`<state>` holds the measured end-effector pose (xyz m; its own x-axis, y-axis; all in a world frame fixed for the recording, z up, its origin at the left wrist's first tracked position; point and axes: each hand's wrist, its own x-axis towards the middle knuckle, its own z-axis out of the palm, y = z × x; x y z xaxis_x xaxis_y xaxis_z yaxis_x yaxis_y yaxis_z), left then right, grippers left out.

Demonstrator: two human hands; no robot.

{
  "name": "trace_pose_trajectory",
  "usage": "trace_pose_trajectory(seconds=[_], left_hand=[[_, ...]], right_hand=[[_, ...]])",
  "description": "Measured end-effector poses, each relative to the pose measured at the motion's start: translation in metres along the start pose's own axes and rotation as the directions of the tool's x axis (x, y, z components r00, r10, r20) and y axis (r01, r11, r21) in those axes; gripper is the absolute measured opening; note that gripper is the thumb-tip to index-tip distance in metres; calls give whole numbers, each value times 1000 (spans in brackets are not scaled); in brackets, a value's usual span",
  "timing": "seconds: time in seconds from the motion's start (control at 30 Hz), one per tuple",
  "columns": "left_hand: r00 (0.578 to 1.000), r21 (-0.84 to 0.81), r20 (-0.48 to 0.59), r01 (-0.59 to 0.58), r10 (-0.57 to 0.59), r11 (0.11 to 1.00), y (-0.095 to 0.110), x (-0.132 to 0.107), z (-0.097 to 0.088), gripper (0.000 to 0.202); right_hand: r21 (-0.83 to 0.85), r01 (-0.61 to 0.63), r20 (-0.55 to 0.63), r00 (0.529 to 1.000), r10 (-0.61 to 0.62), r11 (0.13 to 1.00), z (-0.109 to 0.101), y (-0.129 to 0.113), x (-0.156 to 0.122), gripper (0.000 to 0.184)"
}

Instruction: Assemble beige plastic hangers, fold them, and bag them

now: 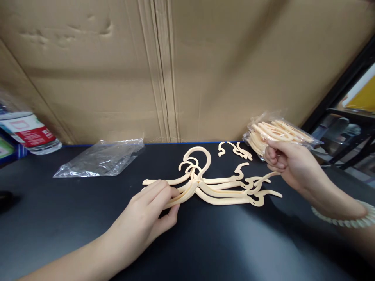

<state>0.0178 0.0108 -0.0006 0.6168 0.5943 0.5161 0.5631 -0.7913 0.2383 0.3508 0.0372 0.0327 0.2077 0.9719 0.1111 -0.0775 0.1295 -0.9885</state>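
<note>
Your left hand [150, 205] is lying nearest the camera, its forearm crossing the lower left and being cut off by the frame edge. Its thumb and fingers are closing around the left arms of the cream hangers [218, 200], which are lying overlapped at the centre of the table [205, 246]. Your grip is covering the near arm ends, and the overlap is making the hanger count hard to read.

Your right hand [285, 160] is hanging over the right ends with its fingers curled narrow. One curved end is running up to its underside; you cannot tell whether the fingers are gripping it. A coiled bracelet [345, 216] is circling that wrist.

Behind this hand, a clear bag of hanger parts [278, 130] is sitting partly hidden. Small curved pieces [240, 152] are lying just beside it. At left, a flat clear bag [102, 160] is reflecting light near a bottle [32, 132], which is being cropped by the frame. A dark object [6, 199] is showing too little to identify.

The tabletop is dark and smooth; creased cardboard [234, 78] is standing behind it. Blurred shelving [354, 117] is occupying the right edge.
</note>
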Motion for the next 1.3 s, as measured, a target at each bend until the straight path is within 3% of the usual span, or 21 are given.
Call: trace_pose_trajectory(seconds=[0.37, 0.57, 0.7, 0.8, 0.9, 0.93, 1.03, 1.17, 1.3], left_hand=[[998, 46, 17, -65, 64, 997, -1, -2, 2, 17], [990, 111, 140, 3, -19, 994, 4, -4, 6, 22], [990, 216, 136, 18, -48, 976, 2, -6, 8, 21], [992, 348, 125, -19, -26, 937, 4, -5, 6, 19], [992, 468, 123, -65, 8, 882, 8, -3, 3, 15], [993, 495, 118, -80, 24, 865, 10, -2, 2, 14], [991, 529, 109, -126, 80, 839, 13, -1, 2, 17], [984, 489, 139, -170, 116, 856, 14, -2, 2, 25], [982, 423, 141, -175, 126, 889, 14, -4, 3, 27]], right_hand=[[-59, 71, -67, 995, -75, 996, -2, -10, -1, 36], [-60, 27, -24, 999, -29, 998, 3, -6, -3, 35], [-213, 111, 48, 994, -103, 971, 9, -5, -11, 39], [-458, 309, 247, 945, -214, 834, 16, -4, -22, 37], [-589, 560, 513, 816, -266, 582, 24, 0, -36, 20], [-597, 620, 587, 770, -249, 509, 27, 2, -41, 22], [-617, 701, 727, 682, -82, 357, 35, 10, -55, 56], [-637, 722, 765, 636, 104, 268, 41, 23, -63, 60], [-645, 720, 760, 640, 112, 256, 42, 28, -64, 56]])
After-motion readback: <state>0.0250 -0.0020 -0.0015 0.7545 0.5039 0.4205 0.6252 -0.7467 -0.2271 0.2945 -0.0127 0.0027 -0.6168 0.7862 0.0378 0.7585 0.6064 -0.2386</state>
